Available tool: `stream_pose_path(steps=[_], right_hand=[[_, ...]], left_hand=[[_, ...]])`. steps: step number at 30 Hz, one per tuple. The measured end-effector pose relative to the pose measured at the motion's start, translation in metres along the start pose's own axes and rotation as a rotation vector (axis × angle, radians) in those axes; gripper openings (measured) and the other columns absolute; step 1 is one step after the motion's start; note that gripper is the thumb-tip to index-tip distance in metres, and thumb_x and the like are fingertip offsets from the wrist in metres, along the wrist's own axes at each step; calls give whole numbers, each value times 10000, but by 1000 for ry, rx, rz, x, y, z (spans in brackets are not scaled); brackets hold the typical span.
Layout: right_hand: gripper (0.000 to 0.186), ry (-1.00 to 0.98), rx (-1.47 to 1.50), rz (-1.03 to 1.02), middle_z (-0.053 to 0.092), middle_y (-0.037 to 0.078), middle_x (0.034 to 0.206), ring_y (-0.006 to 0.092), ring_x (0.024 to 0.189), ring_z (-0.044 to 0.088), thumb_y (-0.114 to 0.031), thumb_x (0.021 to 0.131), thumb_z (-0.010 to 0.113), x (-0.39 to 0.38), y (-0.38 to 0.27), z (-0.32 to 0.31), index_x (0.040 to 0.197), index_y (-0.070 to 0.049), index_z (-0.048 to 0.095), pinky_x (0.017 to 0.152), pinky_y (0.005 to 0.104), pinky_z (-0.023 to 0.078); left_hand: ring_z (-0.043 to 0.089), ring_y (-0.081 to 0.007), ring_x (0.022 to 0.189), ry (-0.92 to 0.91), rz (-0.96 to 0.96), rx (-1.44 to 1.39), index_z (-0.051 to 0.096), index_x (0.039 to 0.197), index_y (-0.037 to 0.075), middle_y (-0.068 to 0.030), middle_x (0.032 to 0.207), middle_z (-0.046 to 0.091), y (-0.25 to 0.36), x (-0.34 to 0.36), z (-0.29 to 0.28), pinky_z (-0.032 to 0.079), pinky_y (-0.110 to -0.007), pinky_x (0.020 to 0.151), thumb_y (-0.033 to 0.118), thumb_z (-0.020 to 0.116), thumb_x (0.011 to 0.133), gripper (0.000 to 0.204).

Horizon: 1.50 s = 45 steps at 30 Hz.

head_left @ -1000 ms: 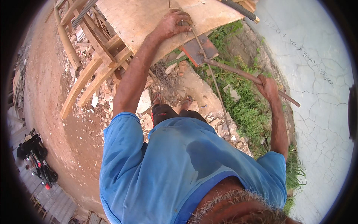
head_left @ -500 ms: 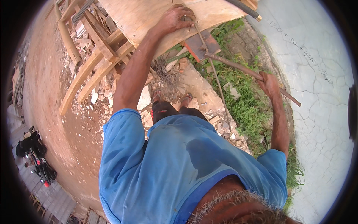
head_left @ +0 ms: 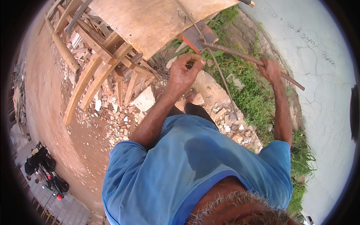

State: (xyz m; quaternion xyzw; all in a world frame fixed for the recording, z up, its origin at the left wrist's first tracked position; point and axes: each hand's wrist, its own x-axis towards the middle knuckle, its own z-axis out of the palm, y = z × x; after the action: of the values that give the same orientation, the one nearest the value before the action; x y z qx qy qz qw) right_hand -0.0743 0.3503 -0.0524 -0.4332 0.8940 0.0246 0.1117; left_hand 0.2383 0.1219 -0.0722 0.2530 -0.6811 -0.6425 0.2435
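My right hand [head_left: 270, 70] is wrapped round a long rust-brown metal bar [head_left: 240, 55]. The bar's far end meets a thin steel rod [head_left: 220, 72] beside a reddish metal plate [head_left: 191, 38]. That rod runs from the wooden board [head_left: 150, 23] across the plate and down over the rubble. My left hand [head_left: 184, 73] is off the rod, in the air just below the board's near edge. Its fingers are curled in toward the thumb in a loose pinch; whether anything small is between them is hidden.
Upright nails [head_left: 185, 18] stand in the board near the rod. Wooden beams [head_left: 88, 71] jut out at the left over broken rubble [head_left: 120, 125]. Green plants [head_left: 247, 90] line the foot of a cracked pale wall [head_left: 318, 112]. A motorcycle [head_left: 50, 174] stands far left.
My left hand has let go of the rod on the board and drawn back toward my body. My right hand keeps its grip on the bar, slightly higher in view.
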Motion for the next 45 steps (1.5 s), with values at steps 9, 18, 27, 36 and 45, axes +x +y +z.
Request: stream_pose_path(steps=[9,18,27,36,45], right_hand=[[213,210,-42,74,669,157,702,347,675,675,-306,872,677,-12,-14,10,904,-99,717,635,477,518],[267,86,54,546,709,154,785,325,744,702,-344,920,647,-145,-151,23,1028,-113,726,675,469,556],[631,150,126,723,692,203,778,379,773,700,-648,978,431,-177,-252,14,1161,-81,638,691,524,533],[595,287,131,849,694,210,799,408,805,692,-604,1007,394,-178,-319,35,1222,-97,620,712,528,534],[618,361,133,978,691,220,809,420,815,687,-631,1005,371,-167,-382,50,1111,-89,648,719,546,523]], left_hand=[[609,-244,1089,-733,-794,-1064,552,1035,54,-110,1042,598,-30,-124,124,465,-383,1056,410,429,1074,379],[540,-179,729,-763,-809,-572,543,938,40,-5,679,430,-13,-128,-73,486,-364,937,353,406,1076,368],[487,-118,608,-670,-734,-618,601,987,32,34,652,429,-13,-105,-151,483,-314,700,275,505,1050,269],[458,-137,557,-715,-718,-703,618,926,35,35,587,422,-34,-55,-197,539,-361,825,197,597,1004,180],[471,-144,501,-775,-596,-599,628,892,16,40,559,403,-34,0,-235,565,-449,930,181,589,996,199]])
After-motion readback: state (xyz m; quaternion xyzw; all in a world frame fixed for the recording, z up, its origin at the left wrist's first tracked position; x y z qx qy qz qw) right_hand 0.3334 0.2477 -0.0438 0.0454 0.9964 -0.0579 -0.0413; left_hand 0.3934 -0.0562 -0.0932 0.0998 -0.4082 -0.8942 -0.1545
